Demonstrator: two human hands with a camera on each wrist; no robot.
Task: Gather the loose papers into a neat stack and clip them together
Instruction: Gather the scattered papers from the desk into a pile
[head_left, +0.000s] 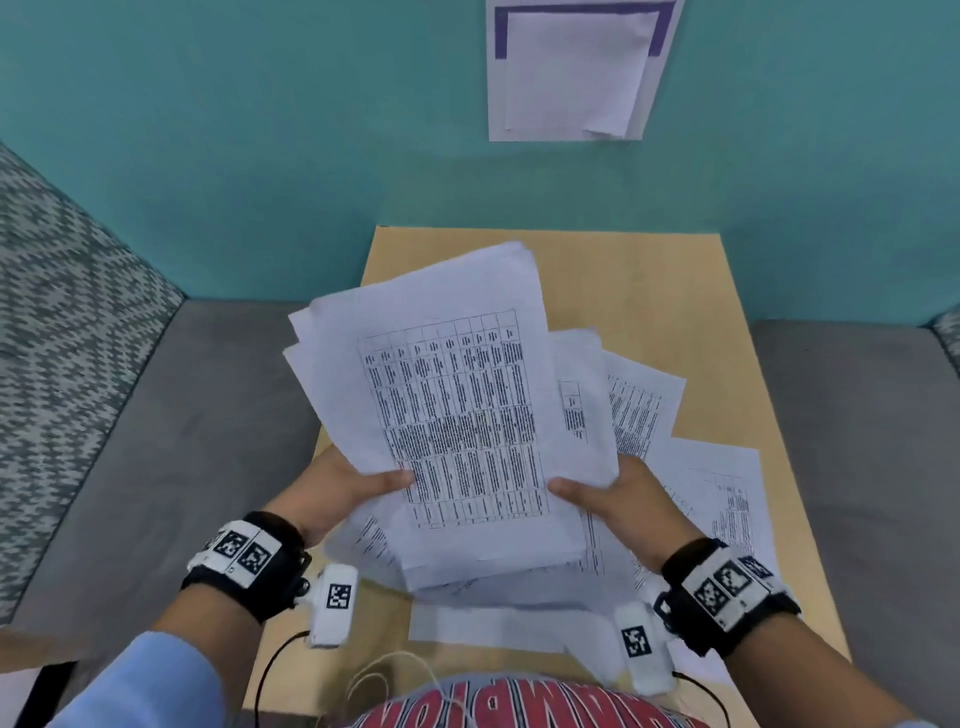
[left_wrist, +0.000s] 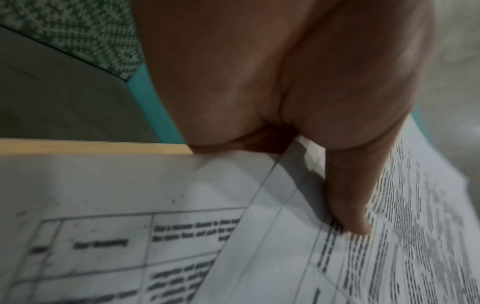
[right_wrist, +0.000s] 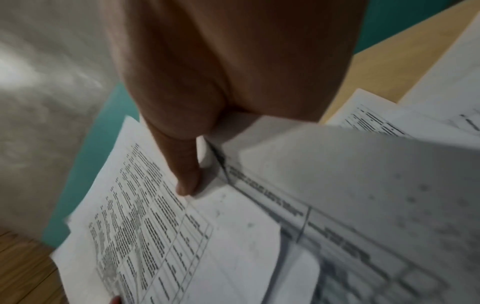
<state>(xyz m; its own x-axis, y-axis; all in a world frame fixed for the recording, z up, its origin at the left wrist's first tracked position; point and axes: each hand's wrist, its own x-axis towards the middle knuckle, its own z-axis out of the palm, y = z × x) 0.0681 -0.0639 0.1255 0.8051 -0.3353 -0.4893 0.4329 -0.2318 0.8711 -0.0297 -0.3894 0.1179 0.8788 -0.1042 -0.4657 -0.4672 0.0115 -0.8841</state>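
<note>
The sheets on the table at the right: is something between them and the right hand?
Yes. The right hand already holds the bundle, which overhangs the nearer loose sheets on the table.

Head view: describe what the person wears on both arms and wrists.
Each wrist carries a black strap: left wrist strap, right wrist strap. Both bear white blocks printed with black-and-white square markers. A white camera module with its own marker hangs under the left wrist, another under the right, each trailing a black cable. The left forearm shows a light blue sleeve.

Held stack (head_left: 457, 410) above table (head_left: 675, 291); loose sheets (head_left: 717, 499) right
</note>
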